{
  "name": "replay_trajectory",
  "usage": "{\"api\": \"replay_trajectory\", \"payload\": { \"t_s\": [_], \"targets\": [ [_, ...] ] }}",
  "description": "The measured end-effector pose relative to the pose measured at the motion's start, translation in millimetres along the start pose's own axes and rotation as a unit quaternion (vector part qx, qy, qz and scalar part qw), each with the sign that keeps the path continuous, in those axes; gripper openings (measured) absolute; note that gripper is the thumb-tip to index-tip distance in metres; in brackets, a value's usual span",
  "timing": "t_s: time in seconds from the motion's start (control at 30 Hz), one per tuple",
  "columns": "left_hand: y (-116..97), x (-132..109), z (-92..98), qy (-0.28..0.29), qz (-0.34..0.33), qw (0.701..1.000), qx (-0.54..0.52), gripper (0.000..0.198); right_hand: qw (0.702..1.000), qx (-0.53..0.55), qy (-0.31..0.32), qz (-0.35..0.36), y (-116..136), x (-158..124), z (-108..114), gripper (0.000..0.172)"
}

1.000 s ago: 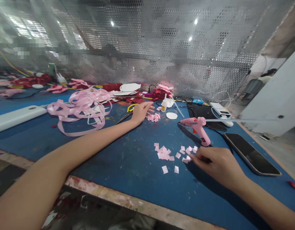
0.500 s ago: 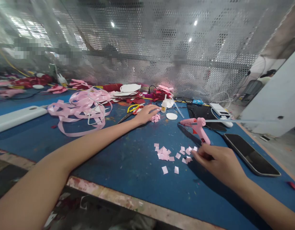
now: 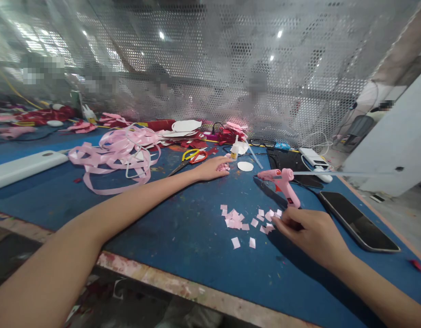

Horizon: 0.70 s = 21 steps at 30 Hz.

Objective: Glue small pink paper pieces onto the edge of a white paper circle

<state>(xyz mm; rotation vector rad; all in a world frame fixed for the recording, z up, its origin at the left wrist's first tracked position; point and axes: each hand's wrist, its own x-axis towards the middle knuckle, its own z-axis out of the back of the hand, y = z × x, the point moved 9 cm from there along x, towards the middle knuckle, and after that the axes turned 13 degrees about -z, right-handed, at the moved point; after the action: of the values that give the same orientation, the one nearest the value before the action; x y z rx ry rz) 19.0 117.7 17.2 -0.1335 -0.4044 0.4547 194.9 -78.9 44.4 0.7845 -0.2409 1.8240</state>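
My left hand point(image 3: 212, 169) reaches across the blue table, its fingers and thumb closed around a small bunched cluster of pink ribbon point(image 3: 223, 167). My right hand point(image 3: 307, 230) rests low beside the scattered pink ribbon squares point(image 3: 234, 219), fingers curled and the tips pinched together. Whether anything is between those tips is hidden. Just beyond the right hand, a pink glue gun point(image 3: 281, 182) stands with its nozzle to the left and a long clear glue stick out of its back. A white oval piece point(image 3: 245, 166) and a small glue bottle point(image 3: 234, 151) are near the left fingertips.
Yellow-and-red-handled scissors point(image 3: 193, 156) lie behind my left wrist. Loops of pink ribbon point(image 3: 128, 150) spread at left, near a long white bar point(image 3: 26, 171). A phone point(image 3: 358, 220) lies at right. Perforated sheeting point(image 3: 210, 59) closes off the back edge.
My left hand has come down slightly, and its fingers have gone from stretched above the pink cluster to around it. My right hand has hardly moved.
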Motion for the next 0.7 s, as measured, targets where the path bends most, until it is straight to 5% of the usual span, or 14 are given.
{"api": "replay_trajectory", "payload": {
  "t_s": [0.17, 0.7],
  "targets": [
    [-4, 1, -5.8, 0.027, -0.016, 1.000, -0.002, 0.032, 1.000, -0.003, 0.004, 0.002, 1, 1, 0, 0.034],
    [8, -3, -0.4, -0.012, 0.041, 0.999, -0.005, 0.032, 1.000, -0.010, 0.001, 0.011, 1, -1, 0, 0.033]
  ]
}}
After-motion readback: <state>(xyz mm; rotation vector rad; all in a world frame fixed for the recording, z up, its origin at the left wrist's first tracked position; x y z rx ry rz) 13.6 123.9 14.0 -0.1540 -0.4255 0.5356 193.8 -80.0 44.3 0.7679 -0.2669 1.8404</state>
